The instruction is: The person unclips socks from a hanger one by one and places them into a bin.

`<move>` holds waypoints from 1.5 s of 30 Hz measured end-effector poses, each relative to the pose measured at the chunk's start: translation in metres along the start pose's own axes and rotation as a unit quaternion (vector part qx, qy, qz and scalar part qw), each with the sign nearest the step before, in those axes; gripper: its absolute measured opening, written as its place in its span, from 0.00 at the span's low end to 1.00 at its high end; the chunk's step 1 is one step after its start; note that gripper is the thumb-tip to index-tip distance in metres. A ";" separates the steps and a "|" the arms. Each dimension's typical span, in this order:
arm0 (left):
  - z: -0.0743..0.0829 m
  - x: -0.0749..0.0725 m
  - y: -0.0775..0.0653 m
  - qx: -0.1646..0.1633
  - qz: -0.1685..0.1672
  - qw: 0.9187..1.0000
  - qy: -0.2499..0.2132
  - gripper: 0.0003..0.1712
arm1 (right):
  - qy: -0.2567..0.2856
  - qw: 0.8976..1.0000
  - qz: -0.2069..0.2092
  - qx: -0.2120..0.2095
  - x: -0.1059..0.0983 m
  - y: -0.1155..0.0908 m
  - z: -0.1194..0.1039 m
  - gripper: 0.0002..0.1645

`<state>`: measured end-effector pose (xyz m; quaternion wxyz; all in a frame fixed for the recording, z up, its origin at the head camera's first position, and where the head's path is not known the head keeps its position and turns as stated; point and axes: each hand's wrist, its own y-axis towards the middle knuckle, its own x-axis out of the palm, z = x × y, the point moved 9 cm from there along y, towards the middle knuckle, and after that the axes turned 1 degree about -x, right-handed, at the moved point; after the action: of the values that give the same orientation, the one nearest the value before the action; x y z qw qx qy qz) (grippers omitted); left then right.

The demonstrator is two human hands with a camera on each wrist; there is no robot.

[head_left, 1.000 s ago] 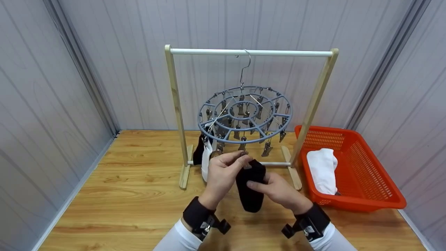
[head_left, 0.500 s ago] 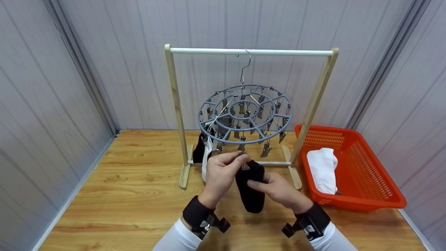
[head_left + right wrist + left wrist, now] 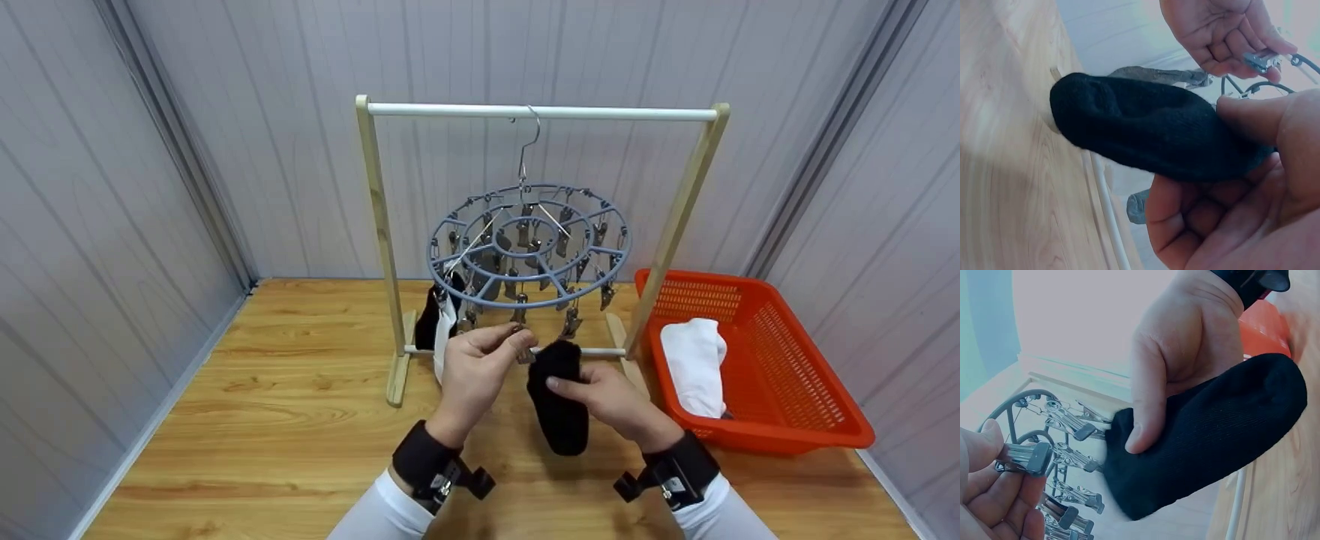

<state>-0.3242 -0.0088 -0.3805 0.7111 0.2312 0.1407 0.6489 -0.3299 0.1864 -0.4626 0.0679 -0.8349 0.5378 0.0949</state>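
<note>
My left hand pinches a metal clip between thumb and fingers; the clip dangles from the near side of a round grey sock hanger. In my right hand is a black sock, gripped near its cuff with the thumb across the front, toe hanging down. The sock's cuff is just right of the clip, and the left wrist view shows a gap between them. Behind the left hand, a white sock and another black sock hang from the hanger's left side.
The hanger hooks onto the white bar of a wooden-legged rack on the wood-grain table. Several other clips dangle around it. On the right stands an orange basket with a white sock inside. Panel walls enclose the table.
The black sock's cuff was at the clip earlier. My right hand has moved a little to the right with it, away from the clip. The left hand stays nearly in place.
</note>
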 end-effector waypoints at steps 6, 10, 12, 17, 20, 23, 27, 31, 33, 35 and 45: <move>-0.003 0.001 0.001 -0.013 0.000 1.000 0.029 0.07 | -0.012 0.999 0.029 -0.012 -0.012 0.000 -0.004 0.20; -0.001 -0.001 0.001 -0.014 0.008 0.997 0.080 0.10 | -0.019 0.999 0.043 -0.005 -0.019 -0.002 -0.006 0.21; 0.001 -0.002 0.001 -0.009 0.012 0.995 0.100 0.14 | -0.020 0.999 0.045 -0.003 -0.022 -0.003 -0.007 0.22; 0.012 -0.002 -0.001 0.041 0.016 0.983 0.179 0.23 | -0.027 0.998 0.060 -0.009 -0.031 -0.005 -0.012 0.22; 0.027 -0.002 -0.003 0.102 0.022 0.964 0.246 0.27 | -0.037 0.996 0.083 -0.010 -0.039 -0.007 -0.015 0.22; 0.043 -0.002 -0.005 0.170 0.034 0.934 0.311 0.25 | -0.043 0.992 0.118 -0.005 -0.052 -0.010 -0.017 0.21; 0.063 -0.003 -0.010 0.241 0.055 0.899 0.361 0.21 | -0.045 0.986 0.158 -0.005 -0.067 -0.016 -0.023 0.20; 0.080 -0.008 -0.014 0.289 0.074 0.883 0.361 0.17 | -0.038 0.983 0.180 -0.005 -0.081 -0.023 -0.028 0.22; 0.087 -0.011 -0.015 0.310 0.085 0.878 0.355 0.15 | -0.031 0.980 0.195 0.002 -0.090 -0.027 -0.029 0.24; 0.092 -0.015 -0.014 0.323 0.098 0.873 0.352 0.13 | -0.029 0.977 0.212 0.012 -0.099 -0.031 -0.030 0.26; 0.088 -0.031 -0.004 0.313 0.129 0.858 0.386 0.16 | -0.072 0.956 0.283 0.021 -0.133 -0.051 -0.038 0.33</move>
<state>-0.2801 -0.0527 -0.3107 0.4002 0.1888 0.5683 0.6937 -0.3341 0.3174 -0.3944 0.0943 -0.6377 0.7477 0.1591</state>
